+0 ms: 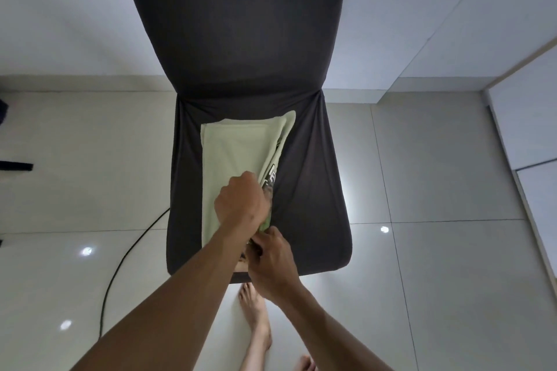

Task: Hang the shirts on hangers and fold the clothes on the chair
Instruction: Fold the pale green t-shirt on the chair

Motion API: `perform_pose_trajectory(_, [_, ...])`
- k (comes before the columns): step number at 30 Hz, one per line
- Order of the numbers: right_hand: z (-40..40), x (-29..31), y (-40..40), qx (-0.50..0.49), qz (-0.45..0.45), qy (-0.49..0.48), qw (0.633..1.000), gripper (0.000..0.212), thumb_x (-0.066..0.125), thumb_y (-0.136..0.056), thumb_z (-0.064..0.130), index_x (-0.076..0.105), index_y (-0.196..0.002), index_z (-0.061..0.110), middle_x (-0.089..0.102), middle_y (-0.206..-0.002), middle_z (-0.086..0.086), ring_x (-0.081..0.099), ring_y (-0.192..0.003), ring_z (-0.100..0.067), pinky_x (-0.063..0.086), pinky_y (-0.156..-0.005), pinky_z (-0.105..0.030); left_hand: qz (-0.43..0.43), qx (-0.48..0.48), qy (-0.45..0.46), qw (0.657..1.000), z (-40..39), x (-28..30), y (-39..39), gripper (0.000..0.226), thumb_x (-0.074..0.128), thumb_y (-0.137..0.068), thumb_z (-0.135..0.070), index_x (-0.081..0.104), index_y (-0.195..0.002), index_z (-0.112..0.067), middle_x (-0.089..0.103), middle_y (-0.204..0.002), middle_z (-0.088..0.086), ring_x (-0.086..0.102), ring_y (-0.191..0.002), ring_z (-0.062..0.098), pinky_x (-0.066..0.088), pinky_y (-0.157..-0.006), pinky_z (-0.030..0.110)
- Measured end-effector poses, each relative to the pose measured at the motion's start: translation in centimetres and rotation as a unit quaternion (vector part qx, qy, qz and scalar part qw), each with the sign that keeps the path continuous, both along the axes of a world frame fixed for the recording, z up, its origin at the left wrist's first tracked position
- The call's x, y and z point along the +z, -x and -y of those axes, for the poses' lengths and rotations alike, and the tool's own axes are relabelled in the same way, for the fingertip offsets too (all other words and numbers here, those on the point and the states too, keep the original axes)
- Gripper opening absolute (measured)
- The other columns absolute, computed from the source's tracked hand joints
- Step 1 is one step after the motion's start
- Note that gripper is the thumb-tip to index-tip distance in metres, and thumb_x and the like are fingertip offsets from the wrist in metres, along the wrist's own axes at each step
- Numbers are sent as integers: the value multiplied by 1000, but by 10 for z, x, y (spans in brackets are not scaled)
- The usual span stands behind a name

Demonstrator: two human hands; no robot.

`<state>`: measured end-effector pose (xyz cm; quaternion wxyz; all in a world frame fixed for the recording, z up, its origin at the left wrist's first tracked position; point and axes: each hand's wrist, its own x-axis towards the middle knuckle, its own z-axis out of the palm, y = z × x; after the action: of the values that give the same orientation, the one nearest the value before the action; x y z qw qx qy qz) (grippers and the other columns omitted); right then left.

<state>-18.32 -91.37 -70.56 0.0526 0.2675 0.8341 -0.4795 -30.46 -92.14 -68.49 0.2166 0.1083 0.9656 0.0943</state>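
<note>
A pale green shirt [235, 153], folded into a long narrow strip, lies on the seat of a chair [313, 190] covered in dark fabric. Part of a dark print shows along the strip's right edge. My left hand [241, 202] grips that right edge about halfway down, fingers curled under the cloth. Just below it, near the seat's front, my right hand [271, 259] pinches the near end of the same edge. The near end of the shirt is hidden behind my hands and left forearm.
The chair's tall back [232, 24] rises against a white wall. A black cable [126, 253] runs over the glossy tiled floor on the left. My bare feet [256, 316] stand just in front of the chair. A door frame [512, 159] stands at the right.
</note>
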Motion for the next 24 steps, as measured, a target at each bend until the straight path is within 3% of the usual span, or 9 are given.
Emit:
perform_pose_trajectory(4, [5,2,10,30,-4,26,999,27,46,-106,15,70,-116,11,63,-121,1,50,-83,3,38,-69,3,-39,-42,34,998,-5,0,2,22,50,-101,-31,58,-113,-14,65,-109,7,63,-97,29,44,-73,37])
perform_pose_trajectory(8, [-10,7,13,62,1,94,994,30,51,-97,3,70,-119,14,64,-114,13,54,-91,8,41,-70,3,4,41,-60,997,4,-11,16,34,49,-100,-43,63,-106,-12,67,-107,8,63,-97,32,49,-79,41])
perform_pose_trajectory(9, [-17,9,14,32,12,137,990,29,52,-94,4,71,-115,13,62,-106,18,57,-90,7,45,-70,-1,22,72,-109,991,8,-12,20,34,52,-99,-43,64,-100,-12,68,-103,7,64,-96,31,52,-81,42])
perform_pose_trajectory(11, [-30,7,19,-84,10,208,975,19,53,-93,13,68,-103,16,62,-101,10,63,-90,-3,52,-68,-14,61,120,-206,969,17,-10,28,32,58,-97,-43,64,-89,-13,69,-91,2,67,-89,26,56,-83,43])
perform_pose_trajectory(15, [-52,-22,46,-227,65,180,955,13,51,-98,26,64,-99,25,68,-97,1,66,-90,-19,56,-75,-38,149,165,-329,918,28,12,42,30,64,-94,-41,70,-88,-12,73,-81,7,72,-72,21,62,-69,40])
perform_pose_trajectory(17, [-58,-34,63,-253,115,227,933,20,49,-100,36,66,-103,25,72,-98,-2,70,-88,-20,57,-79,-43,189,173,-378,890,27,28,50,28,65,-94,-37,71,-88,-10,74,-78,9,73,-66,18,60,-59,30])
perform_pose_trajectory(19, [-57,-36,80,-267,139,299,905,33,47,-103,41,65,-113,16,74,-100,-7,72,-82,-21,58,-73,-40,221,189,-420,860,28,44,61,28,65,-95,-34,72,-87,-8,73,-72,6,71,-62,14,55,-55,22])
perform_pose_trajectory(21, [-55,-31,89,-279,145,381,870,46,46,-104,44,65,-116,4,74,-86,-8,70,-71,-21,59,-66,-38,247,203,-447,835,31,58,75,29,64,-95,-34,73,-87,-7,73,-72,3,70,-64,12,54,-56,19])
perform_pose_trajectory(24, [-58,-21,97,-279,194,505,794,58,46,-101,53,74,-97,3,74,-84,-13,69,-84,-31,58,-90,-49,294,227,-480,795,37,73,87,30,62,-95,-36,75,-93,-9,76,-78,6,72,-66,14,54,-55,18])
